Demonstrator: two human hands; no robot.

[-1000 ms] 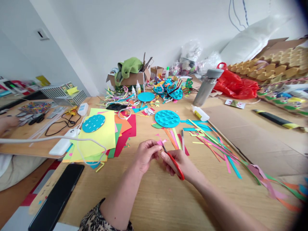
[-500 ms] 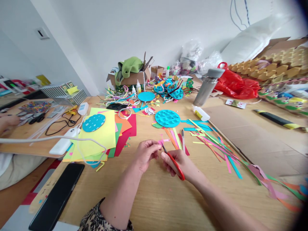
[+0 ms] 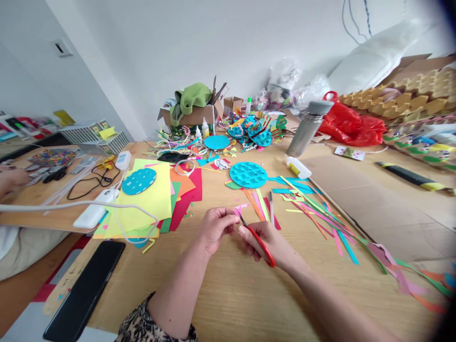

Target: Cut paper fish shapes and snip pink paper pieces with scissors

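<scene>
My right hand (image 3: 261, 240) is closed round red-handled scissors (image 3: 262, 247), their blades pointing up and left to my left fingertips. Thumb and finger of my left hand (image 3: 219, 227) pinch a small pink paper piece (image 3: 237, 211), mostly hidden by the fingers, right at the blade tips. Whether the blades are apart is too small to tell. Just beyond the hands lies a blue paper disc (image 3: 248, 175) with a raised, dimpled surface. Orange, pink, green and red paper strips (image 3: 257, 204) and a pen (image 3: 271, 207) lie between it and my right hand.
Coloured paper sheets (image 3: 153, 209) with a dotted blue disc (image 3: 138, 181) lie left, near a power strip (image 3: 95, 207) and a phone (image 3: 85, 289). Right are loose strips (image 3: 320, 213), a glue bottle (image 3: 298, 167), a steel flask (image 3: 308, 128) and cardboard (image 3: 392, 204). Another person's hand (image 3: 12, 177) is far left.
Both hands stay nearly in place, and the scissors have shifted very slightly right. The pink paper at my left fingertips sits at a slightly different angle.
</scene>
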